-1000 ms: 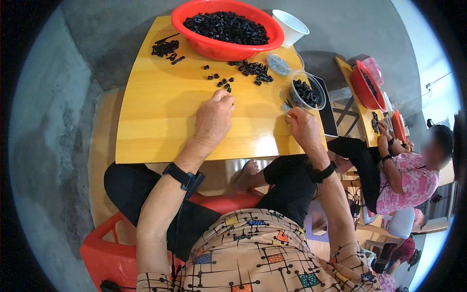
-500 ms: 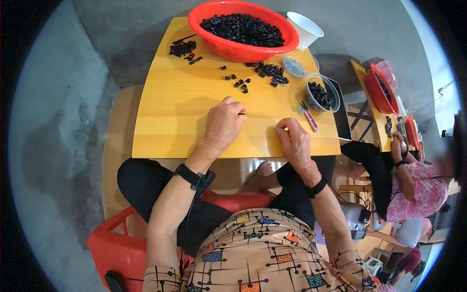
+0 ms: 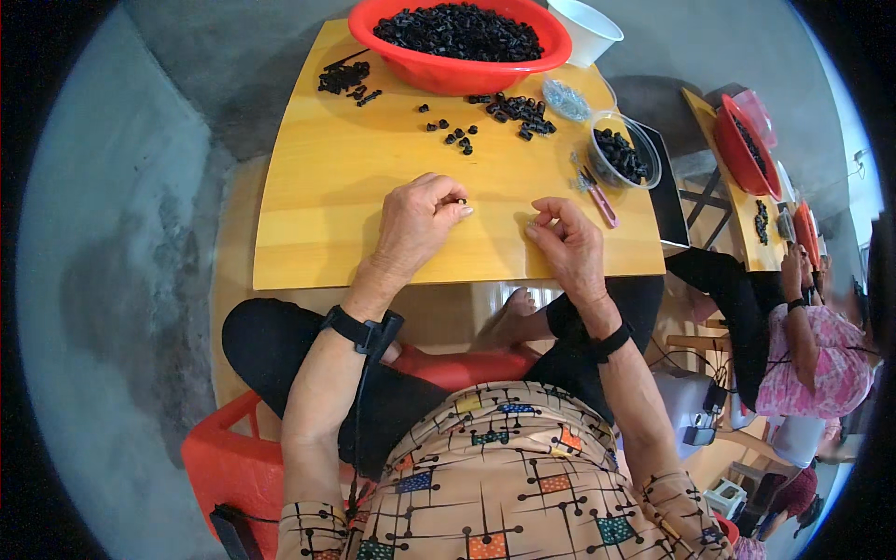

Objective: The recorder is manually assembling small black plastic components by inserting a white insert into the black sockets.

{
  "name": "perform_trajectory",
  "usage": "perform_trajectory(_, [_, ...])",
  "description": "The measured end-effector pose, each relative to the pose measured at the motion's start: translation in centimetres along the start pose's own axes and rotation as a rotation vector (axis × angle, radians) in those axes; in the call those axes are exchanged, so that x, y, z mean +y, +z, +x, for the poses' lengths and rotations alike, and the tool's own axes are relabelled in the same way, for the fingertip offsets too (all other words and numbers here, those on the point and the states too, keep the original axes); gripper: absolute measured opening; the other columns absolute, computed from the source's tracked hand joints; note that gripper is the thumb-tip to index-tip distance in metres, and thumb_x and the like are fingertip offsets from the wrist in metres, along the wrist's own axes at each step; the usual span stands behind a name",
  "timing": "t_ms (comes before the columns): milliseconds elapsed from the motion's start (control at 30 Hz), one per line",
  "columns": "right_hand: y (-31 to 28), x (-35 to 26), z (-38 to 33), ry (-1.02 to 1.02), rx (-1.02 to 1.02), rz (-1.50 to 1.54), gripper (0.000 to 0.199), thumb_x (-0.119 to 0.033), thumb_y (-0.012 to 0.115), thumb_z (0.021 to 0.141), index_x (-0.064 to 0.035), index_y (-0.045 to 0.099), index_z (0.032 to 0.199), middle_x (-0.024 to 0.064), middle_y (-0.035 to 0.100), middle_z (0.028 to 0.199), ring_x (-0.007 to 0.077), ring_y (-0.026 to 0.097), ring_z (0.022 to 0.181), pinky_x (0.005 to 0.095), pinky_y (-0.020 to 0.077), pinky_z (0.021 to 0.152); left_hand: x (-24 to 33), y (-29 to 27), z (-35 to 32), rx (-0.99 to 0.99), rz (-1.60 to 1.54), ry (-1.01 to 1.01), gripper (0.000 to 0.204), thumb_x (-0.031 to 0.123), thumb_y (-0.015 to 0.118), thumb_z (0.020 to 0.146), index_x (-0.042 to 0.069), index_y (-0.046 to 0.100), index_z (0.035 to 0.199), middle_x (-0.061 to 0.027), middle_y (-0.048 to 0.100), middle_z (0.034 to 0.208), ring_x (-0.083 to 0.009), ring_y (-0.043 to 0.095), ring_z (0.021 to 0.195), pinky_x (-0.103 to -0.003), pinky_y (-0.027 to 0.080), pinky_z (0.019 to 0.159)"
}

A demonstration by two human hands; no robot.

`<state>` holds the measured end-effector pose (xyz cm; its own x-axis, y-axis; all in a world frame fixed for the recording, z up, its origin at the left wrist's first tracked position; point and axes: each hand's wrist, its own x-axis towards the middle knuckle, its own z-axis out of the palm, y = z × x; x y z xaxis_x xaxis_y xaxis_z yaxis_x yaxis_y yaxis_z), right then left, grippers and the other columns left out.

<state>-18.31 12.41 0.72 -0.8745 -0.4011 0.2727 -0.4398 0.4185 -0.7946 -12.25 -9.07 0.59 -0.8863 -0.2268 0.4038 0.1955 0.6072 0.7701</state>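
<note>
Landmark: large red basin [image 3: 448, 73], filled with black pieces [image 3: 457, 33], at the far side of your yellow table [image 3: 327, 224].

Your left hand [image 3: 415, 224]: on your side of the basin, well apart from it. Narrow grip; thumb and forefinger pinch a small black part [image 3: 461, 201], mostly hidden by the fingers.

Your right hand [image 3: 571, 245]: nearer you than the basin and to its right, apart from the left hand. Thumb and forefinger close together; whatever lies between their tips is too small to tell, so you cannot be told for certain that they hold anything.

Loose black parts [image 3: 448, 131]: scattered just nearer you than the basin, beyond your left hand.

Cluster of black parts [image 3: 523, 114]: near the basin, on your side, to the right of the scatter.

Pile of black pieces [image 3: 343, 77]: just beside the basin, at its left.

Clear bag [image 3: 566, 100]: near the basin's right side; its small pale contents cannot be made out.

Clear tub [image 3: 648, 149]: right of the basin and nearer you, holding black parts.

Pink-handled tool [image 3: 605, 207]: on your side of that tub, well apart from the basin.

White container [image 3: 583, 33]: just beside the basin, at its right.
</note>
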Motion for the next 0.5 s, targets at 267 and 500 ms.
perform_trajectory(267, [0.2, 0.23, 0.08, -0.007, 0.053, -0.007, 0.023, -0.001, 0.066, 0.074, -0.0023, 0.06, 0.096, 0.0052, 0.059, 0.08, 0.0108, 0.055, 0.06, 0.0242, 0.0466, 0.057, -0.12, -0.32, -0.1, -0.08, -0.162, 0.022, 0.015, 0.001, 0.068, 0.073, 0.0, 0.064, 0.087, -0.0072, 0.065, 0.08, -0.0125, 0.062, 0.072, -0.025, 0.049, 0.065])
perform_trajectory(500, [0.34, -0.23, -0.18, -0.049, 0.07, -0.043, 0.016, -0.001, 0.065, 0.074, -0.0023, 0.059, 0.09, 0.0083, 0.058, 0.078, 0.0168, 0.058, 0.063, 0.0276, 0.0472, 0.058, 0.03, -0.11, -0.06, -0.047, -0.059, 0.032, 0.015, 0.003, 0.068, 0.073, 0.001, 0.064, 0.087, -0.0097, 0.065, 0.079, -0.017, 0.064, 0.072, -0.027, 0.05, 0.065])
